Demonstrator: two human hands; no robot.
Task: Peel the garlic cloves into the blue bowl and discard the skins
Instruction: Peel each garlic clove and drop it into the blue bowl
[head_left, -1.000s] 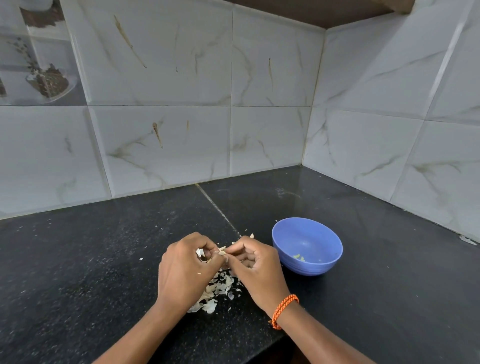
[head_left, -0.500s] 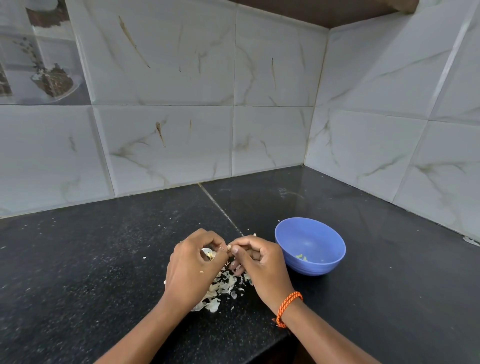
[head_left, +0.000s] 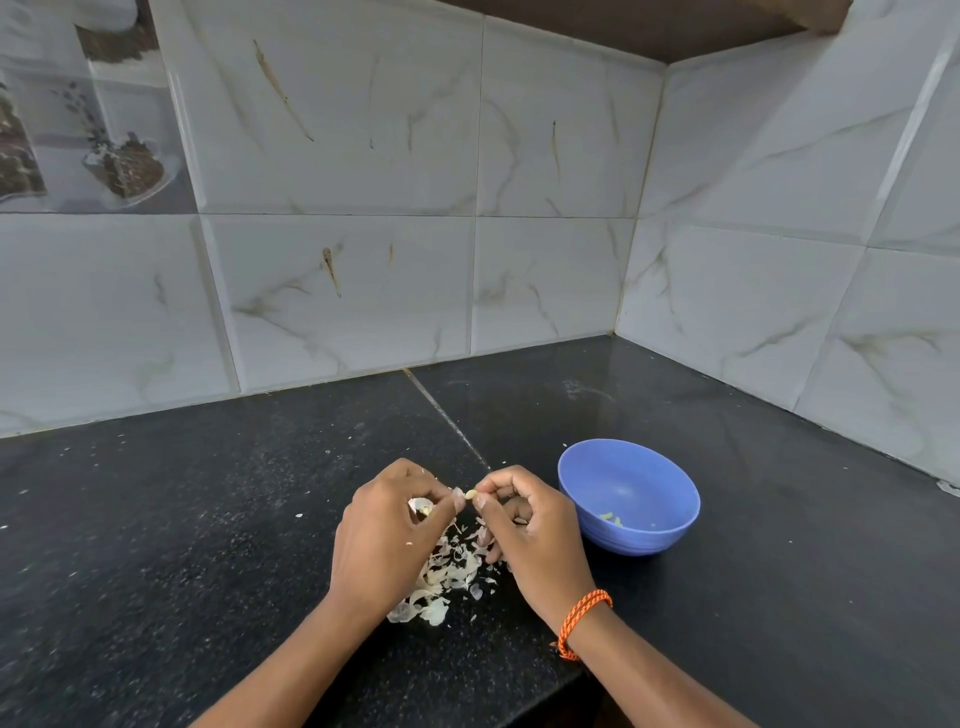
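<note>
Garlic clove (head_left: 471, 494) pinched between left hand (head_left: 387, 540) and right hand (head_left: 530, 530) grips, above skins (head_left: 452, 571), beside blue bowl (head_left: 628, 496).

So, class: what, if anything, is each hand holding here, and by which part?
The right hand pinches a small garlic clove by its right end, thumb and forefinger. The left hand pinches its skin at the left end, and holds more garlic.

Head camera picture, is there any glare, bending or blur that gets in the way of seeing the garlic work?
Head view: wide-angle bending bows the tile lines. The black counter shows a soft sheen near the corner. Light is even, and the blue bowl casts only a faint shadow. Both hands, left hand and right hand, look sharp, as do the skins.
</note>
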